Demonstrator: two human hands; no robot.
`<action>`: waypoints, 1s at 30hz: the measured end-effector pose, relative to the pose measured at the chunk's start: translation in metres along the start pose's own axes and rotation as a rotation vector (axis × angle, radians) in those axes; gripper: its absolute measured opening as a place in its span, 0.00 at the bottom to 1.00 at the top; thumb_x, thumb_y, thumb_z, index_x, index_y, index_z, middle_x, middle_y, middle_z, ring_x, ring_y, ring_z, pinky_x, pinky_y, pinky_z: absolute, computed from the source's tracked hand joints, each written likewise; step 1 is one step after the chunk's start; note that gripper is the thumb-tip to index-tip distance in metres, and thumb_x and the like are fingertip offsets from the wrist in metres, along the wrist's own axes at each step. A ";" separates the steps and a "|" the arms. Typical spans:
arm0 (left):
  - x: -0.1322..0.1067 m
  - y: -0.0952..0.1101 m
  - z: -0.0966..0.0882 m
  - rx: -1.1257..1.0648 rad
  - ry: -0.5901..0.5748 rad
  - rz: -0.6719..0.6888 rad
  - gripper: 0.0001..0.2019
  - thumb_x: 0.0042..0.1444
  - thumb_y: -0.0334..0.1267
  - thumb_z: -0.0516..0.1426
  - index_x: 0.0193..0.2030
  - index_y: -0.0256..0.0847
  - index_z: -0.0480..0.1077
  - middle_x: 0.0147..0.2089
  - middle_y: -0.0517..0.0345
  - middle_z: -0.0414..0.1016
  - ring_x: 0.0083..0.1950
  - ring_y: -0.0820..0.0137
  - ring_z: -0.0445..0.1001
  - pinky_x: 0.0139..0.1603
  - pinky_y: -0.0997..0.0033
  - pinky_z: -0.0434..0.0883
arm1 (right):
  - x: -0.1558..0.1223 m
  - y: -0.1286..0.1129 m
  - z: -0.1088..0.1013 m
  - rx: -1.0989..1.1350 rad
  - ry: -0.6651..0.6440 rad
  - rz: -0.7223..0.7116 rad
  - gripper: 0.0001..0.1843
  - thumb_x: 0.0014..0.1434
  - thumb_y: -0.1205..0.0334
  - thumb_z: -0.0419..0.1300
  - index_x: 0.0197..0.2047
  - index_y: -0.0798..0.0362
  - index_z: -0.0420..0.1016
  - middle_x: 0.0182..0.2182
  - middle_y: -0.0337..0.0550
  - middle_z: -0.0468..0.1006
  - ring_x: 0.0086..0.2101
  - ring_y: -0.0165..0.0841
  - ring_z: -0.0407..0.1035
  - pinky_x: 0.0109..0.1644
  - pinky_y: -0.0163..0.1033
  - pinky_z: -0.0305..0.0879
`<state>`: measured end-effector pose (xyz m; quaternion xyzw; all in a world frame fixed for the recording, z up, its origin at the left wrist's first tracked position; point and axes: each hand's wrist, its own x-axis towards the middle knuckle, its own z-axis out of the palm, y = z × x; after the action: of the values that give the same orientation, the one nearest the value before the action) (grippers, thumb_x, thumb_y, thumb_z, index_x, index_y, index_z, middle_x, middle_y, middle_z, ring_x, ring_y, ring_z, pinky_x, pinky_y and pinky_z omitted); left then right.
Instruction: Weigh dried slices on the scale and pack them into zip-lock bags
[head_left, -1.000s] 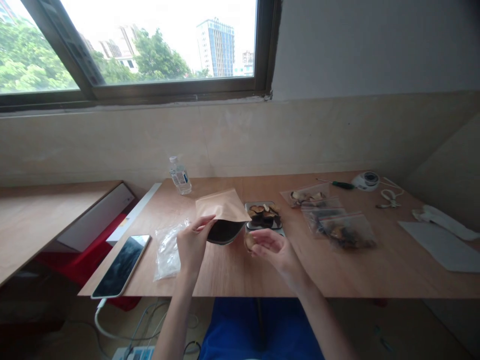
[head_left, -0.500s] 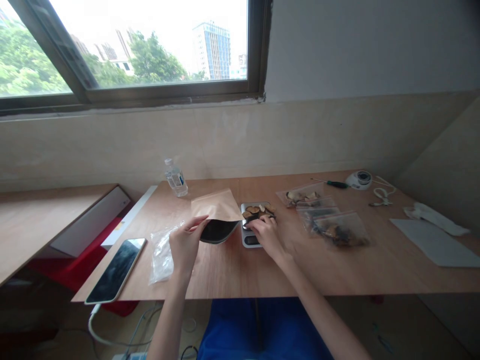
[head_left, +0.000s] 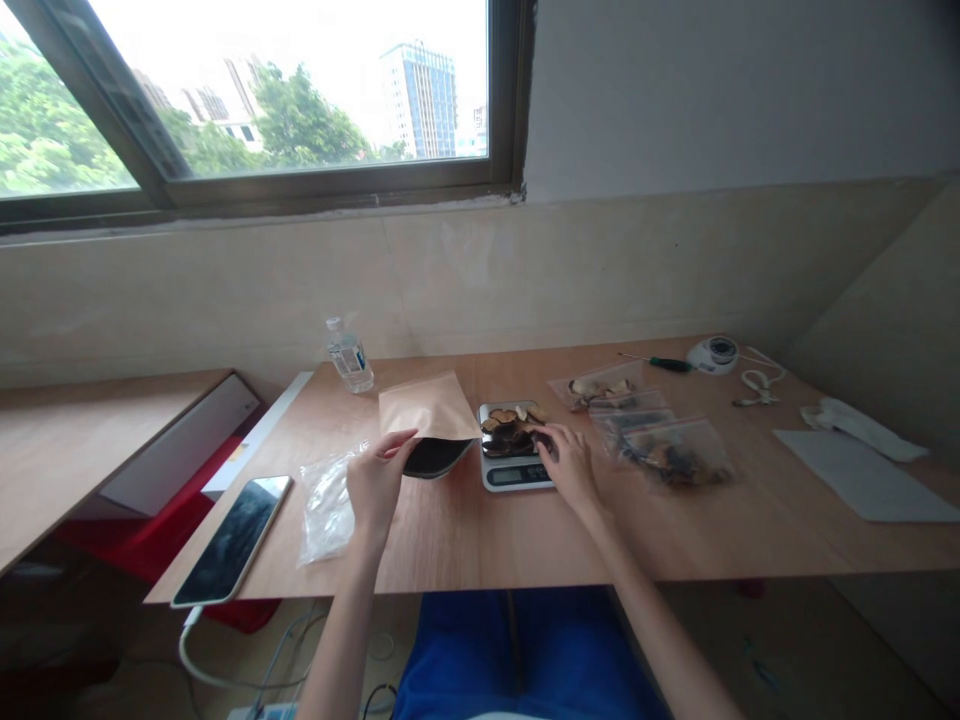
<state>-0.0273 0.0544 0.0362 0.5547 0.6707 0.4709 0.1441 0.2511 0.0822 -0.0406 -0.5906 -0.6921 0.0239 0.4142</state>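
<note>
My left hand (head_left: 376, 480) is closed on the near edge of a brown paper pouch (head_left: 427, 405), thumb on top. The pouch lies tilted, its dark mouth gaping toward me and to the right. Beside it stands a small kitchen scale (head_left: 517, 477) with a dark display. Dried slices (head_left: 512, 437), tan at the back and dark brown in front, lie on its platform; they look like dried mushroom. My right hand (head_left: 570, 465) is at the platform's right edge, its curled fingertips pinched on dark slices there. The fingers partly hide what they hold.
Several clear zip bags (head_left: 675, 452) of dried pieces lie to the right. Behind them are a screwdriver (head_left: 670, 365) and a white dome camera (head_left: 714, 355). A crumpled plastic bag (head_left: 328, 510), a phone (head_left: 232, 542) on a cable and a water bottle (head_left: 349, 358) are on the left.
My right hand has moved right, from over the scale's middle to its right edge, uncovering the display and dark slices. My left hand still holds the pouch.
</note>
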 end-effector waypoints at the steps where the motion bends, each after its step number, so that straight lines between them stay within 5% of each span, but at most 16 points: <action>1: 0.001 -0.004 0.003 0.022 -0.002 -0.001 0.13 0.49 0.50 0.57 0.38 0.50 0.77 0.32 0.62 0.80 0.38 0.65 0.78 0.36 0.72 0.69 | 0.000 0.004 0.001 0.025 -0.005 0.005 0.13 0.58 0.63 0.51 0.44 0.54 0.73 0.43 0.50 0.74 0.44 0.40 0.65 0.49 0.47 0.59; 7: 0.016 -0.034 0.019 0.217 -0.023 -0.025 0.14 0.52 0.50 0.54 0.41 0.51 0.76 0.35 0.59 0.80 0.40 0.64 0.77 0.35 0.71 0.67 | -0.001 0.015 0.002 0.268 0.028 0.137 0.14 0.58 0.59 0.51 0.41 0.56 0.73 0.39 0.52 0.76 0.40 0.39 0.69 0.44 0.44 0.65; 12: 0.023 -0.057 0.021 0.285 -0.097 0.046 0.14 0.55 0.43 0.51 0.46 0.45 0.72 0.49 0.52 0.75 0.49 0.60 0.73 0.45 0.66 0.67 | -0.019 0.020 -0.019 0.328 0.084 0.285 0.17 0.58 0.53 0.52 0.39 0.56 0.73 0.37 0.51 0.78 0.36 0.38 0.72 0.41 0.43 0.68; 15: 0.012 -0.064 0.016 0.287 -0.042 0.145 0.16 0.56 0.39 0.49 0.49 0.41 0.69 0.55 0.48 0.69 0.56 0.59 0.67 0.52 0.63 0.64 | -0.041 0.021 -0.039 0.185 0.108 0.229 0.15 0.59 0.55 0.51 0.40 0.53 0.74 0.37 0.50 0.78 0.37 0.40 0.72 0.41 0.44 0.68; 19: -0.012 -0.073 0.005 0.460 0.092 0.061 0.19 0.56 0.42 0.47 0.49 0.34 0.68 0.46 0.42 0.71 0.52 0.54 0.67 0.52 0.56 0.63 | -0.072 0.022 -0.054 -0.020 0.066 0.068 0.13 0.61 0.60 0.49 0.40 0.50 0.75 0.36 0.48 0.78 0.38 0.40 0.71 0.43 0.45 0.67; 23: -0.027 -0.082 -0.001 0.638 0.071 -0.078 0.25 0.53 0.48 0.49 0.49 0.29 0.67 0.46 0.35 0.67 0.49 0.48 0.65 0.47 0.51 0.63 | -0.091 0.024 -0.052 -0.105 -0.035 -0.070 0.11 0.60 0.63 0.51 0.39 0.49 0.75 0.37 0.46 0.79 0.39 0.40 0.70 0.44 0.47 0.67; 30: -0.022 -0.089 -0.008 0.534 0.021 -0.077 0.18 0.54 0.47 0.47 0.34 0.35 0.70 0.37 0.44 0.70 0.42 0.55 0.69 0.46 0.57 0.64 | -0.091 -0.001 -0.055 -0.020 -0.031 -0.086 0.11 0.61 0.65 0.50 0.42 0.50 0.73 0.41 0.46 0.77 0.43 0.40 0.69 0.47 0.47 0.65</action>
<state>-0.0795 0.0361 -0.0376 0.5420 0.7933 0.2771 0.0034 0.2802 -0.0194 -0.0535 -0.5639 -0.7234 0.0082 0.3982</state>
